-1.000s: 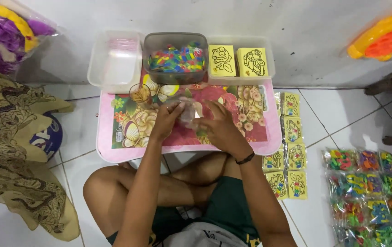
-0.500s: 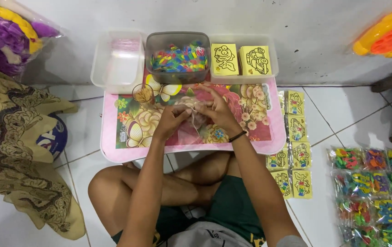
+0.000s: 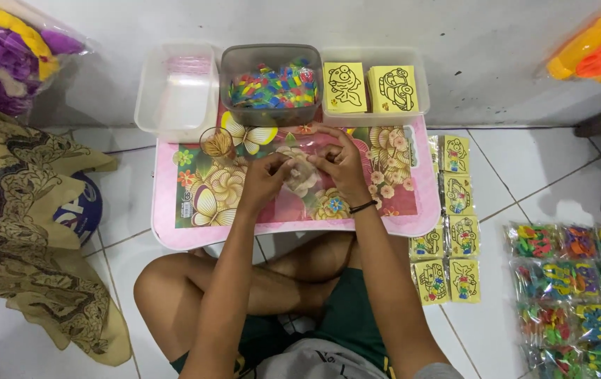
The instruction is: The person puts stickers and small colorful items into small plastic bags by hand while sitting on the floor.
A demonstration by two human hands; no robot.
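Observation:
I sit cross-legged at a small pink floral table [image 3: 174, 224]. My left hand [image 3: 267, 177] and my right hand [image 3: 339, 163] meet over its middle, both pinching a small clear plastic bag [image 3: 302, 172]. What the bag holds I cannot make out. Behind my hands stands a grey tub [image 3: 271, 84] of small colourful pieces. To its right, a clear tub [image 3: 375, 85] carries two stacks of yellow picture cards. A black band circles my right wrist.
An empty-looking clear tub [image 3: 177, 90] with thin bags sits at the back left; a small round cup [image 3: 218, 143] stands on the table. Packed yellow cards [image 3: 455, 231] and bags of colourful pieces [image 3: 574, 281] lie on the tiles at right. A patterned cloth [image 3: 27, 231] lies left.
My hands have shifted slightly toward the back of the table while working the clear bag between the fingers. The camera view has moved a little.

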